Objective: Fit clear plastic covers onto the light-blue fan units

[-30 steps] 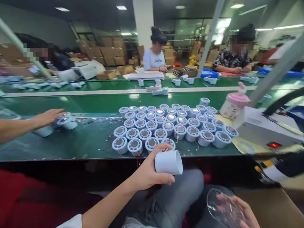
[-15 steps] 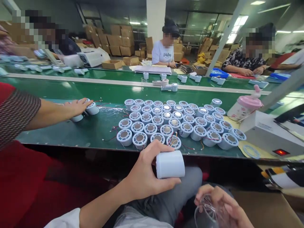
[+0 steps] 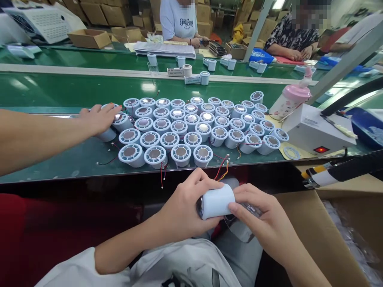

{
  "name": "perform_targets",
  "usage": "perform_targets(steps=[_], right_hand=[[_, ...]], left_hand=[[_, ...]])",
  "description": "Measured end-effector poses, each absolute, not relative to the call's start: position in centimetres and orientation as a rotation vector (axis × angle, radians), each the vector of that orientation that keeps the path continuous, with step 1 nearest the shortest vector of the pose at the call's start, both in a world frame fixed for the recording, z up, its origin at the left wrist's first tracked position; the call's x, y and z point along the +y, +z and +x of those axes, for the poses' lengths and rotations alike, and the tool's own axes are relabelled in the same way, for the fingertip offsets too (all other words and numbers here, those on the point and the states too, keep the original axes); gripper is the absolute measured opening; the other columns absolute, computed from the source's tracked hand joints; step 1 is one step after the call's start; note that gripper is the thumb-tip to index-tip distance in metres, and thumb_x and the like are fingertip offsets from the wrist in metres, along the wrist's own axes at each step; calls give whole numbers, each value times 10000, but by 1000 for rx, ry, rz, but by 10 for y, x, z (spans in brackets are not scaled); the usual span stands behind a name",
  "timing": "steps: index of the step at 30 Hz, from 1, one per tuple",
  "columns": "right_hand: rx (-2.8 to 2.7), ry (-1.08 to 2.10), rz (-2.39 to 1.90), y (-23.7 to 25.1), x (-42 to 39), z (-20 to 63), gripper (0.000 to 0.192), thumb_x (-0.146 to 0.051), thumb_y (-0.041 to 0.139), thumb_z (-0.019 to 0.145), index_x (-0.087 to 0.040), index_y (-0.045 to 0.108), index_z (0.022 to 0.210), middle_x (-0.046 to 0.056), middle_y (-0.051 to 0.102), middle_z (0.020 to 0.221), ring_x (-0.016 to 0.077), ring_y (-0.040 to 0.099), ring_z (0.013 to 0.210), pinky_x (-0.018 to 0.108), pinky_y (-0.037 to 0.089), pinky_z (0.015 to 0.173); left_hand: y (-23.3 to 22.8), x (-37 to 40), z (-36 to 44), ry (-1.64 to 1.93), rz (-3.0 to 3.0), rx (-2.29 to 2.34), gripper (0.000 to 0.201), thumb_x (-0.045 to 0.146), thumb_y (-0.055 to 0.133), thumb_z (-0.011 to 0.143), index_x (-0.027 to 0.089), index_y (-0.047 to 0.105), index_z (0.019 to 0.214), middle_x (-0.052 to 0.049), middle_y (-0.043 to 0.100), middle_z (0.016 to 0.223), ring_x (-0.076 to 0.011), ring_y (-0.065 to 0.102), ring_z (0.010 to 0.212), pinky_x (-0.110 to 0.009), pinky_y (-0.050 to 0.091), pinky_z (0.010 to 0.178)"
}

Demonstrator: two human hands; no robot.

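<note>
- The left hand (image 3: 182, 209) wraps around a white cylinder housing (image 3: 217, 201), held on its side just below the near edge of the green bench (image 3: 74, 161).
- The right hand (image 3: 263, 221) pinches a clear plastic cover (image 3: 239, 229) against the housing's end.
- Red and yellow wires (image 3: 223, 169) dangle above the housing; they could likely snag or get trapped under the cover.
- A co-worker's hand (image 3: 100, 117) rests on the packed units (image 3: 191, 129); a nudge might topple them.

one head-worn view looks forward and down, close over the lap, across the green conveyor (image 3: 60, 91).
</note>
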State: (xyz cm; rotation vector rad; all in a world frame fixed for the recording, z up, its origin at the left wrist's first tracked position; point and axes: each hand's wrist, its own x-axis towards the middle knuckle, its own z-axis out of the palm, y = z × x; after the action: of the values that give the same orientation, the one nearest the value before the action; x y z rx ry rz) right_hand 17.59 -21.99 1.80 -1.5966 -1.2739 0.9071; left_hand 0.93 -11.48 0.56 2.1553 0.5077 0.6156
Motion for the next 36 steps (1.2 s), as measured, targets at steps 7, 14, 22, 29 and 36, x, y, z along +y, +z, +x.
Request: perform_targets(steps=[7, 14, 22, 29, 36], right_hand=[[-1243, 1126, -1483, 23, -225, 181, 245, -304, 550, 921, -249, 774, 840, 44, 700, 945, 199, 588, 838, 304, 443, 721], [-1221, 1140, -1416, 21, -225, 181, 226, -318, 551, 924, -268, 761, 857, 22, 699, 953, 179, 587, 821, 274, 455, 721], [-1251, 1110, -1519, 26, -222, 172, 224, -289, 595, 892, -229, 754, 745, 29, 695, 836, 187, 589, 802, 275, 434, 699], [-1197, 1221, -1460, 25, -225, 175, 280, -252, 529, 915, -249, 772, 778, 27, 686, 888, 177, 562, 810, 257, 434, 690], [-1160, 1189, -1430, 26, -224, 170, 206, -279, 578, 898, -244, 739, 774, 10, 684, 896, 166, 581, 826, 250, 440, 732]], left_hand=[[5, -111, 9, 553, 2037, 492, 540, 282, 844, 598, 205, 588, 1067, -22, 566, 974, -159, 575, 824, -268, 453, 693], [8, -111, 8, 541, 2023, 521, 537, 272, 845, 599, 204, 582, 1063, -12, 551, 963, -152, 573, 827, -255, 446, 685], [6, -113, 7, 540, 2059, 514, 508, 249, 822, 620, 197, 588, 1068, -26, 550, 971, -151, 563, 817, -261, 449, 685], [8, -111, 4, 467, 1964, 518, 514, 280, 836, 590, 202, 591, 1034, -17, 567, 959, -159, 570, 813, -251, 442, 649], [9, -112, 1, 471, 1981, 541, 520, 294, 838, 612, 210, 578, 1054, -3, 547, 966, -142, 563, 825, -238, 438, 659]])
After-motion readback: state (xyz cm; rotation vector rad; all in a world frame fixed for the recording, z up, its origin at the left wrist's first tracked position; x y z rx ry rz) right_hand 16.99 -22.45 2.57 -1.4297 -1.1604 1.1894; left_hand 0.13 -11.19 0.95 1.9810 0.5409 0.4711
